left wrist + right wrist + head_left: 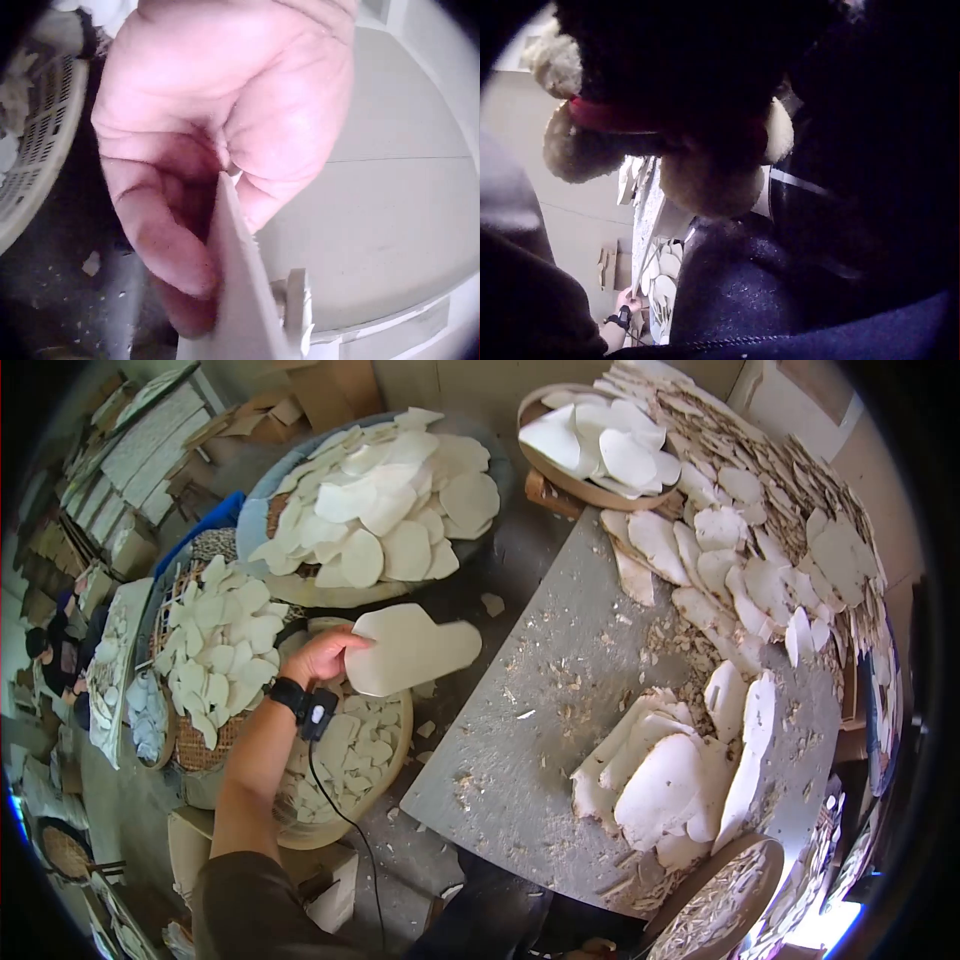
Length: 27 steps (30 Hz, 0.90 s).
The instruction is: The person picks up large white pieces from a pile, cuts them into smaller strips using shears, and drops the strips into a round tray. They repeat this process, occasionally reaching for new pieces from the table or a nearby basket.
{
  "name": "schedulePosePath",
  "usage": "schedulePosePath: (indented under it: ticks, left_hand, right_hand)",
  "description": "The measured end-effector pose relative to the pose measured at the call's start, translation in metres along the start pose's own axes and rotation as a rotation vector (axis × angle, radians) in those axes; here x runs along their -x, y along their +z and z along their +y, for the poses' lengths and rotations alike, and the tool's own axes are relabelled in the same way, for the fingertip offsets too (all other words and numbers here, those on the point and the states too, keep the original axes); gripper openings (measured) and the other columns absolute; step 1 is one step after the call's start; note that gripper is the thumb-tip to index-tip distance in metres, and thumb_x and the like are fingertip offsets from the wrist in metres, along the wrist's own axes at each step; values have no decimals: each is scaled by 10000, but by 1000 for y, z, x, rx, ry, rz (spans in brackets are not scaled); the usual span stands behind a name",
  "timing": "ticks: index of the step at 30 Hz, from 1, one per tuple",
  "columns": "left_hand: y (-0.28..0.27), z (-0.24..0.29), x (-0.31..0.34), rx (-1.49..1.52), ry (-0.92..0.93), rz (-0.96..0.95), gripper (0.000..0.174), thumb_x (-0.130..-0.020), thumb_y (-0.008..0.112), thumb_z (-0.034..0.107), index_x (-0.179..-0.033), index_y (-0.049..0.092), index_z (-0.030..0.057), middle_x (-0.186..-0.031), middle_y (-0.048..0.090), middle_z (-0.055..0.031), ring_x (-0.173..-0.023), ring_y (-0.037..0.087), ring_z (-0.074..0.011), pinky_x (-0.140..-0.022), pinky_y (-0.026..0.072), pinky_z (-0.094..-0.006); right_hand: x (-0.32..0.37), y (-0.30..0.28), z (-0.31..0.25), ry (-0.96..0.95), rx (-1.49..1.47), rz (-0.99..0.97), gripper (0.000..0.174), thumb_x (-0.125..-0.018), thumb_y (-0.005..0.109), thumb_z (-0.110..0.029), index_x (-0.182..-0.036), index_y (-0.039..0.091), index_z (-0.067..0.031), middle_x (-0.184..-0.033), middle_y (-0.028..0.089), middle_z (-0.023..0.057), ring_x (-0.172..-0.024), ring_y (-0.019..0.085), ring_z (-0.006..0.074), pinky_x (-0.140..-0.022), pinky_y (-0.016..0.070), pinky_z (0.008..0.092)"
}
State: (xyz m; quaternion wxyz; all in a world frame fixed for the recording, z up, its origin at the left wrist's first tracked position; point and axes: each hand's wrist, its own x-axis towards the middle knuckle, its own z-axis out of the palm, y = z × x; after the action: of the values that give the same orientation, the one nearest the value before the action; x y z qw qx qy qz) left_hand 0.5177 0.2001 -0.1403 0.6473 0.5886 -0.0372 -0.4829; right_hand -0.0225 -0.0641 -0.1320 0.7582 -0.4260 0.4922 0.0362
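My left hand (325, 655) pinches a flat, off-white slab (415, 650) by its edge, between thumb and fingers. Wide near the hand, the slab narrows to a rounded lobe on the right. In the left wrist view the slab (244, 292) appears almost edge-on, with the fingers curled along one side. Below the hand stands a pale basket (405, 745) of smaller off-white pieces. My right hand (597, 946) barely shows at the bottom edge of the head view. The right wrist view is very dark, with rounded tan shapes (712, 184); what that hand holds cannot be told.
A grey table (500, 760) carries a stack of rough-edged slabs (660, 790), scattered trimmings and a large heap (740, 550). Round baskets of similar pieces (385, 510) stand behind and left. A shallow tray (770, 860) of shavings sits at the near right corner.
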Motion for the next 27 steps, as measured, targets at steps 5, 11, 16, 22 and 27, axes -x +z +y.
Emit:
schedulePosePath:
  ticks: [5, 11, 16, 22, 27]
  left_hand:
    - [-13, 104, 6, 226, 316, 211, 321, -854, 589, 112, -1145, 511, 0, -1123, 597, -112, -1016, 593, -227, -897, 482, -370]
    - [90, 160, 48, 150, 413, 14, 337, -911, 544, 230, -1172, 518, 19, -1156, 574, -154, -1077, 555, -253, -933, 462, -333]
    - [211, 117, 93, -124, 291, -197, 336, -913, 544, 231, -1165, 537, 9, -994, 640, -159, -852, 655, -221, -763, 535, -313]
    - [317, 21, 155, -439, 235, -373, 332, -919, 545, 187, -1188, 530, -7, -1012, 642, -117, -880, 629, -159, -753, 503, -269]
    - [364, -39, 161, -409, 259, -160, 315, -875, 592, 111, -1164, 548, -6, -1019, 637, -106, -921, 611, -148, -782, 493, -261]
  right_hand:
    - [28, 9, 1, -51, 2, -73, 250, -805, 636, -190, -989, 591, -27, -890, 642, 80, -789, 632, 202, -690, 508, 310]
    - [70, 2, -3, -116, 15, -97, 242, -799, 643, -172, -986, 591, -27, -882, 643, 76, -785, 633, 193, -687, 507, 301]
    - [111, -12, -6, -196, 39, -93, 237, -794, 648, -157, -984, 591, -27, -875, 643, 74, -782, 634, 186, -684, 506, 293]
    - [179, -32, -11, -544, 305, -99, 232, -789, 655, -138, -981, 592, -27, -867, 644, 70, -778, 635, 178, -681, 505, 284]
    - [198, -56, -10, -591, 421, -107, 248, -790, 661, -139, -1001, 583, -33, -856, 644, 64, -785, 634, 169, -696, 501, 272]
